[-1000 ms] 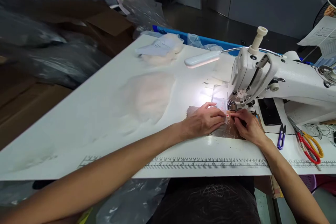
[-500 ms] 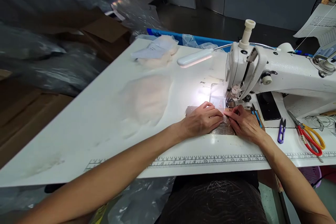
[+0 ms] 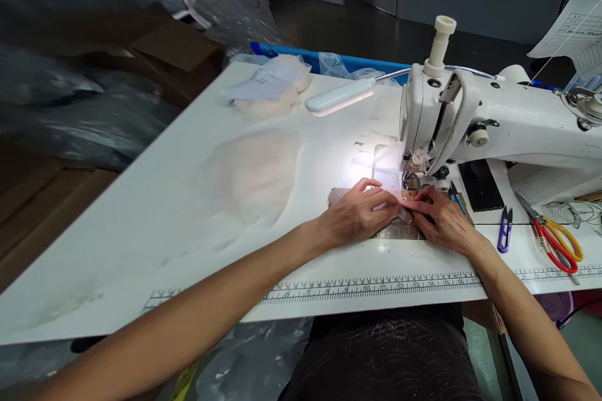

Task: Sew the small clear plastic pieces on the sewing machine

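Under the needle area of a white sewing machine (image 3: 508,119) lies a small piece of sheer white fabric (image 3: 386,180). My left hand (image 3: 360,213) rests on this fabric just left of the presser foot (image 3: 405,182), its fingers stretched out and lying over the cloth. Close to the foot on the right, my right hand (image 3: 439,218) pinches the fabric's near edge between thumb and forefinger. The fingertips of both hands almost meet. Part of the fabric is hidden beneath my left hand.
A sheer fabric pile (image 3: 256,175) lies on the white table (image 3: 155,225), with a paper-topped bundle (image 3: 268,84) behind. Right of my hands are a black phone (image 3: 480,185), purple thread snips (image 3: 505,230) and red-and-yellow scissors (image 3: 557,241). A lamp (image 3: 341,97) hangs over the table.
The view has shifted slightly. Both hands keep nearly the same place at the presser foot, with the fabric still between them.
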Demonstrator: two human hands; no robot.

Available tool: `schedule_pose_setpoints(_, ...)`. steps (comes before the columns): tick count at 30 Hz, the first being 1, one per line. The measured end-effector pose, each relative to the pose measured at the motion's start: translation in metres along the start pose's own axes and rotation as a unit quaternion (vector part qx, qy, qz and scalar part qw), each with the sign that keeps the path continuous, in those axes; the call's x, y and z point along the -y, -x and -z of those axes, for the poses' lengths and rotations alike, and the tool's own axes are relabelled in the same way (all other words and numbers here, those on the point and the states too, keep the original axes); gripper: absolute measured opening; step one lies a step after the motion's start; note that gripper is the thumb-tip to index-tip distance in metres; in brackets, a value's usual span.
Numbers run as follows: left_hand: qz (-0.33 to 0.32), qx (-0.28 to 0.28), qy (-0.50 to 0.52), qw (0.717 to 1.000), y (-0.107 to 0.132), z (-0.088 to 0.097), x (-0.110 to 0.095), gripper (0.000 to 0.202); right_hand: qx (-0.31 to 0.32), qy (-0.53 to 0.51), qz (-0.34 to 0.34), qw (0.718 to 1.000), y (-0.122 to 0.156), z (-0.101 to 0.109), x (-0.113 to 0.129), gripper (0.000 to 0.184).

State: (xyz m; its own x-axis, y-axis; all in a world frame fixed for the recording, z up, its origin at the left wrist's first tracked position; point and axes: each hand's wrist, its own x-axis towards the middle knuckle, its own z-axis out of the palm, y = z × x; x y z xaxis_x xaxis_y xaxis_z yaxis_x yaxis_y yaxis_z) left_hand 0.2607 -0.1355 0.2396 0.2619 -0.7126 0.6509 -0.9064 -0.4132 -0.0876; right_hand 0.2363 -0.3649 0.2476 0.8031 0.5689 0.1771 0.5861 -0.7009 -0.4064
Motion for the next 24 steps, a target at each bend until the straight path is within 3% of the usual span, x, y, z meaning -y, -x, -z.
schedule_pose_setpoints(9, 0.003, 0.05, 0.022, 0.999, 0.001, 0.001, 0.002, 0.022, 0.019, 0.026, -0.008, 0.999, -0.002, 0.0, 0.003, 0.035)
schedule_pose_setpoints(12, 0.003, 0.081, 0.043, 0.996, 0.002, 0.002, 0.004, 0.023, 0.004, -0.025, -0.01, 1.0, -0.001, 0.004, 0.0, 0.037)
schedule_pose_setpoints(16, 0.011, 0.081, 0.059, 0.995, 0.003, 0.002, 0.006, 0.026, -0.008, -0.085, 0.001, 0.996, 0.004, 0.01, 0.0, 0.038)
schedule_pose_setpoints(24, 0.014, 0.092, 0.056, 0.994, 0.003, 0.003, 0.004, 0.031, -0.029, -0.002, 0.016, 0.999, 0.016, 0.0, 0.015, 0.034)
